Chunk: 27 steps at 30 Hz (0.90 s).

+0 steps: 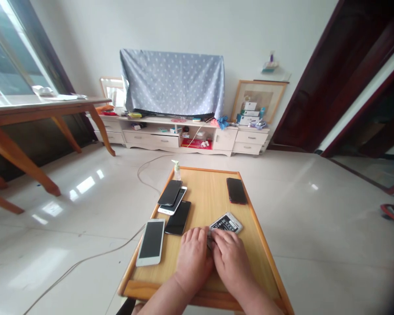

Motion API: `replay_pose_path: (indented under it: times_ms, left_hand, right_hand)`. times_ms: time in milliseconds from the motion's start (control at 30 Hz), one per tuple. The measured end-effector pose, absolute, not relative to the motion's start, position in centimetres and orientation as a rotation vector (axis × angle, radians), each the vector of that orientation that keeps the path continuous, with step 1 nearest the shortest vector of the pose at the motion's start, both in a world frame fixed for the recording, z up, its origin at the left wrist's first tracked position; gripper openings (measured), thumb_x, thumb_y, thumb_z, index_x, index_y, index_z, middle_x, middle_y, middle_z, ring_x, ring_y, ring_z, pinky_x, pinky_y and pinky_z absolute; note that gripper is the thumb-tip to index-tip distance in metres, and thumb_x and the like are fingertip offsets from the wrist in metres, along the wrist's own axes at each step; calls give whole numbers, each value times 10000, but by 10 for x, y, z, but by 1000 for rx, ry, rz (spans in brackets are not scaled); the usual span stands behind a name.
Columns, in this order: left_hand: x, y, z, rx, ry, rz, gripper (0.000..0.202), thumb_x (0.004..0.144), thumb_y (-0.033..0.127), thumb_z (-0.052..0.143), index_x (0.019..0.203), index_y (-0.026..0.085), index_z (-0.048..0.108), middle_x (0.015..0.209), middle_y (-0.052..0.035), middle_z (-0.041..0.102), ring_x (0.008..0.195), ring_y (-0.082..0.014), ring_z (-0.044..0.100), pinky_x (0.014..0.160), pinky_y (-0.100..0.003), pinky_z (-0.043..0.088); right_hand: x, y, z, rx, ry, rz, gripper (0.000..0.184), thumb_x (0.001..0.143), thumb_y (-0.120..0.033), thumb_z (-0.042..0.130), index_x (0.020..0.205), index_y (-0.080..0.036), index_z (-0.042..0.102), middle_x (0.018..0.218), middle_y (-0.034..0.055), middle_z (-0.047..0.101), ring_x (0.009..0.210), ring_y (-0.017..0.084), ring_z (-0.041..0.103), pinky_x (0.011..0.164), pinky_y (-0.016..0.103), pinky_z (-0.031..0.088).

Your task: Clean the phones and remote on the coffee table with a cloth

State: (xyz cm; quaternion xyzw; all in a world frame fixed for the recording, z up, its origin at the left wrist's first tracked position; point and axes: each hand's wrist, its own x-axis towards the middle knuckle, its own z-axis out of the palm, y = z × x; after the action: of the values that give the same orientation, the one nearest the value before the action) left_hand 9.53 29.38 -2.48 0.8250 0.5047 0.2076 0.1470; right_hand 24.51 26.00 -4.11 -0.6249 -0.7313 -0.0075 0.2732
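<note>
A mobile phone with its back cover off (229,223) lies slanted on the small wooden table, its black battery showing. My left hand (196,253) and my right hand (230,255) meet at its near end. Both have curled, closed fingers pressed against that end and cover it. What lies under the fingertips is mostly hidden. Left of my hands are a white phone with a dark screen (151,242) and a black phone (178,218). Behind these, another black phone (170,192) overlaps a white-framed phone (163,210). A dark phone with a red edge (236,190) lies at the far right.
A pump bottle (177,170) stands at the table's far left corner. Raised wooden edging (265,245) runs along the table (205,183). A cable (95,255) trails over the tiled floor. Beyond stands a low white cabinet (151,139); a larger wooden table (46,105) is at left.
</note>
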Motion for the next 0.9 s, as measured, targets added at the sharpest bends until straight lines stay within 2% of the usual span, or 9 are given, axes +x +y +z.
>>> replay_pose_path:
  times_ms: [133, 233, 367, 467, 633, 800, 900]
  left_hand:
    - [95, 294, -29, 2374, 1433, 618, 471, 795, 325, 650, 1243, 226, 544, 1165, -75, 641, 1139, -277, 565, 1041, -432, 419]
    - [96, 295, -32, 2377, 1431, 630, 509, 780, 321, 662, 1263, 223, 533, 1174, -79, 632, 1146, -281, 565, 1047, -442, 418]
    - [96, 296, -33, 2388, 1407, 660, 414, 852, 263, 566, 1264, 232, 536, 1179, -78, 640, 1153, -262, 570, 1055, -429, 412]
    - [96, 296, -33, 2390, 1403, 661, 437, 848, 280, 581, 1279, 226, 528, 1175, -82, 638, 1148, -269, 568, 1051, -440, 413]
    - [97, 297, -37, 2383, 1421, 663, 575, 757, 286, 672, 1305, 223, 509, 1194, -84, 627, 1151, -290, 567, 1055, -458, 410]
    - [97, 298, -37, 2397, 1397, 695, 462, 844, 312, 603, 1289, 220, 520, 1192, -95, 641, 1149, -279, 575, 1048, -452, 417]
    - [97, 297, -38, 2401, 1407, 683, 502, 812, 306, 634, 1293, 219, 519, 1199, -92, 639, 1155, -286, 571, 1055, -459, 413]
  right_hand:
    - [268, 269, -44, -1923, -1831, -116, 356, 1010, -251, 452, 1251, -214, 712, 1314, 84, 687, 1285, 307, 549, 1067, 484, 444]
    - [269, 268, -40, -2026, -1812, -84, 384, 1032, -298, 425, 1328, -257, 666, 1404, 65, 634, 1390, 305, 479, 1090, 508, 420]
    - [249, 258, -33, -1937, -1992, 110, 436, 1065, -370, 375, 1483, -381, 497, 1504, 6, 540, 1472, 300, 379, 1187, 619, 257]
    - [257, 261, -31, -1979, -1990, 172, 438, 1070, -398, 347, 1474, -370, 512, 1517, 27, 522, 1504, 328, 308, 1180, 708, 156]
    - [280, 269, -28, -2127, -1825, 138, 444, 1075, -380, 321, 1461, -329, 533, 1537, 54, 497, 1516, 344, 272, 1144, 747, 180]
    - [261, 258, -23, -1929, -2008, 292, 438, 1084, -398, 306, 1463, -364, 523, 1517, 27, 523, 1499, 296, 327, 1195, 699, 115]
    - [269, 261, -22, -2010, -1933, 254, 435, 1082, -398, 314, 1461, -363, 525, 1526, 21, 512, 1508, 319, 302, 1176, 727, 126]
